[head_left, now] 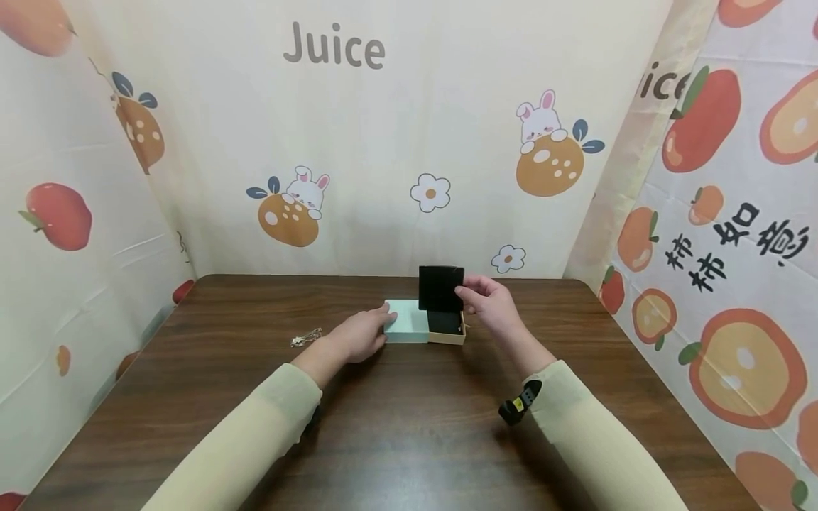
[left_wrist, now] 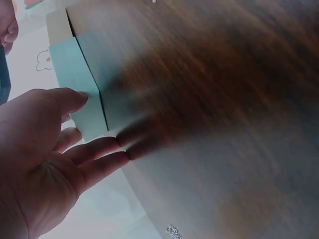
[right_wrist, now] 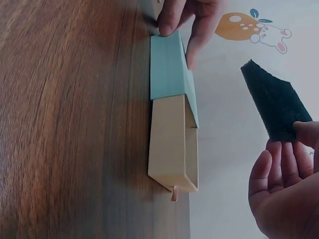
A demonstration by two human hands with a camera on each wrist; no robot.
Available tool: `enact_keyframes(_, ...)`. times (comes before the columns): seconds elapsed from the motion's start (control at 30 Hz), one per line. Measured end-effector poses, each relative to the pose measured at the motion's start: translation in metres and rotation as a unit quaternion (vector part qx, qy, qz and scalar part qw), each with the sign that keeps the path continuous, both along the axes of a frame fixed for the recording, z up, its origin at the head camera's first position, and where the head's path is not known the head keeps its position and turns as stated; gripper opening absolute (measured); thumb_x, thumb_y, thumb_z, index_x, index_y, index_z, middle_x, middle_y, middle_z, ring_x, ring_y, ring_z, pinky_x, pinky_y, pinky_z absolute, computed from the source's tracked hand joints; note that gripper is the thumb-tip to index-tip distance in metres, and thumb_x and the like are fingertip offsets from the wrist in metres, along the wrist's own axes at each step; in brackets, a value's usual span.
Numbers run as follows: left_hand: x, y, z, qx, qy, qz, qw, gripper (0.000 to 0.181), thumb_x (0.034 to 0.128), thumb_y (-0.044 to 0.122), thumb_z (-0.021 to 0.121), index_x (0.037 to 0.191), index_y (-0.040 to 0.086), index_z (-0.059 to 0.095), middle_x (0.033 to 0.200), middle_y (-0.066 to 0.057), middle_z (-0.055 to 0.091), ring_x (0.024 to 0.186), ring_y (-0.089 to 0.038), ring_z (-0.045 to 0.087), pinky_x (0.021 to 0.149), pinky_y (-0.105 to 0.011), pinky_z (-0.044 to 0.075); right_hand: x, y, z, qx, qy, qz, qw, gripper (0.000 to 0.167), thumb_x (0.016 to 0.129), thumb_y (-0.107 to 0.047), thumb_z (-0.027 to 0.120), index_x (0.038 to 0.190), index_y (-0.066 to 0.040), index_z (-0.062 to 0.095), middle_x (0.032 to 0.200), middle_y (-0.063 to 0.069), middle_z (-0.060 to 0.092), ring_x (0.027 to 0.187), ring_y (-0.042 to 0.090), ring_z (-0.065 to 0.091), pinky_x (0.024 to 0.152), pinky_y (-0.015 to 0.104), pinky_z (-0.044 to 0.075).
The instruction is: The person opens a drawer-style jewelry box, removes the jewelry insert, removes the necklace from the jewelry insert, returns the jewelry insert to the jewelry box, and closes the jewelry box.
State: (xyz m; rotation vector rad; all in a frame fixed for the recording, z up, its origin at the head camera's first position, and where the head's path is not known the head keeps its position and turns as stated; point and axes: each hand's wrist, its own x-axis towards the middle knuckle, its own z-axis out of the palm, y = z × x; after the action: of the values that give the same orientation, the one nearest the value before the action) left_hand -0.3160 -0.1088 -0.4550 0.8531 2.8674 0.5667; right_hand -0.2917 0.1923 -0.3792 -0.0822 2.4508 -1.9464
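Observation:
A small drawer box stands on the table, its mint-green sleeve (head_left: 407, 323) on the left and its cream drawer (right_wrist: 169, 142) pulled partly out to the right. A little ribbon tab (right_wrist: 174, 194) sticks out of the drawer's end. My left hand (head_left: 360, 335) holds the sleeve's left end, thumb on the near side and fingers around the far side. Above the drawer, my right hand (head_left: 492, 305) pinches a thin black foam pad (head_left: 441, 287) by its edge, thumb against fingers. The drawer's inside looks dark in the head view.
A small silvery chain (head_left: 306, 338) lies on the brown wooden table (head_left: 409, 433), left of my left hand. Printed curtains (head_left: 383, 142) hang behind the table and on both sides. A black band (head_left: 520, 402) sits on my right wrist.

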Motion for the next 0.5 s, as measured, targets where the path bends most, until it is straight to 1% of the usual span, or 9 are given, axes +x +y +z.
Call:
enact_keyframes(0.07, 0.015, 0.005, 0.02, -0.007, -0.011, 0.01, 0.9999, 0.058, 0.108, 0.009, 0.066, 0.164, 0.007, 0.051, 0.176, -0.022, 0.036, 0.157, -0.04, 0.049, 0.126, -0.055, 0.045, -0.001, 0.002, -0.001, 0.005, -0.011, -0.001, 0.9999, 0.036, 0.11, -0.026, 0.069, 0.137, -0.002, 0.067, 0.12, 0.003, 0.068, 0.099, 0.015, 0.06, 0.083, 0.021, 0.059)
enact_keyframes(0.1, 0.014, 0.006, 0.019, -0.008, -0.013, 0.012, 0.9998, 0.058, 0.1079, 0.01, 0.067, 0.164, 0.007, 0.051, 0.177, -0.021, 0.036, 0.158, -0.038, 0.049, 0.127, -0.054, 0.044, -0.001, 0.002, -0.001, 0.009, -0.017, -0.004, 0.9998, 0.037, 0.11, -0.026, 0.068, 0.138, -0.002, 0.067, 0.123, 0.006, 0.068, 0.101, 0.016, 0.06, 0.083, 0.02, 0.059)
enact_keyframes(0.17, 0.014, 0.007, 0.02, -0.011, -0.014, 0.015, 0.9997, 0.058, 0.1082, 0.01, 0.066, 0.164, 0.007, 0.051, 0.177, -0.021, 0.036, 0.158, -0.037, 0.048, 0.127, -0.053, 0.044, -0.002, 0.003, -0.002, 0.021, -0.028, -0.009, 0.9993, 0.038, 0.111, -0.027, 0.067, 0.139, -0.002, 0.067, 0.129, 0.011, 0.068, 0.104, 0.02, 0.062, 0.085, 0.021, 0.059)
enact_keyframes(0.23, -0.002, 0.0, -0.004, -0.004, 0.01, -0.003, 0.9999, 0.058, 0.1103, 0.017, 0.065, 0.166, 0.011, 0.049, 0.178, -0.018, 0.034, 0.159, -0.032, 0.048, 0.128, -0.047, 0.044, -0.002, 0.003, -0.004, 0.042, -0.038, -0.015, 0.9983, 0.039, 0.111, -0.029, 0.066, 0.14, -0.002, 0.067, 0.133, 0.016, 0.068, 0.107, 0.023, 0.064, 0.093, 0.028, 0.062)
enact_keyframes(0.3, -0.006, 0.0, -0.007, 0.0, 0.007, -0.004, 1.0, 0.059, 0.1097, 0.017, 0.065, 0.166, 0.01, 0.049, 0.178, -0.019, 0.035, 0.159, -0.034, 0.048, 0.128, -0.048, 0.045, -0.002, 0.003, -0.005, 0.064, -0.047, -0.02, 0.9966, 0.039, 0.112, -0.03, 0.065, 0.14, -0.003, 0.069, 0.136, 0.019, 0.068, 0.11, 0.026, 0.065, 0.101, 0.036, 0.062)
enact_keyframes(0.33, 0.003, 0.001, 0.003, 0.002, 0.003, -0.003, 1.0, 0.058, 0.1098, 0.015, 0.064, 0.165, 0.009, 0.05, 0.177, -0.021, 0.035, 0.158, -0.035, 0.049, 0.128, -0.049, 0.045, -0.002, 0.004, -0.006, 0.073, -0.051, -0.022, 0.9958, 0.04, 0.112, -0.031, 0.064, 0.14, -0.003, 0.069, 0.135, 0.019, 0.068, 0.11, 0.027, 0.066, 0.105, 0.04, 0.061)
enact_keyframes(0.4, 0.007, 0.001, 0.006, -0.001, 0.009, -0.005, 0.9999, 0.057, 0.1103, 0.014, 0.064, 0.165, 0.007, 0.05, 0.177, -0.022, 0.036, 0.158, -0.036, 0.049, 0.128, -0.049, 0.045, -0.002, 0.005, -0.008, 0.085, -0.062, -0.024, 0.9942, 0.039, 0.112, -0.031, 0.064, 0.139, -0.003, 0.069, 0.131, 0.018, 0.069, 0.106, 0.026, 0.066, 0.111, 0.048, 0.059)
enact_keyframes(0.47, 0.025, 0.007, 0.03, -0.01, -0.007, 0.011, 0.9999, 0.056, 0.1086, 0.007, 0.064, 0.163, 0.003, 0.051, 0.175, -0.025, 0.038, 0.156, -0.041, 0.051, 0.126, -0.054, 0.045, -0.002, 0.006, -0.01, 0.088, -0.07, -0.027, 0.9932, 0.038, 0.112, -0.029, 0.064, 0.138, -0.003, 0.07, 0.124, 0.016, 0.07, 0.101, 0.023, 0.065, 0.11, 0.048, 0.06)
enact_keyframes(0.5, 0.026, 0.007, 0.031, -0.013, -0.002, 0.01, 0.9999, 0.055, 0.1086, 0.006, 0.064, 0.162, 0.003, 0.052, 0.174, -0.025, 0.038, 0.155, -0.04, 0.051, 0.126, -0.053, 0.046, -0.003, 0.007, -0.011, 0.09, -0.073, -0.026, 0.9929, 0.038, 0.112, -0.029, 0.064, 0.138, -0.002, 0.07, 0.12, 0.014, 0.07, 0.098, 0.022, 0.065, 0.107, 0.046, 0.061)
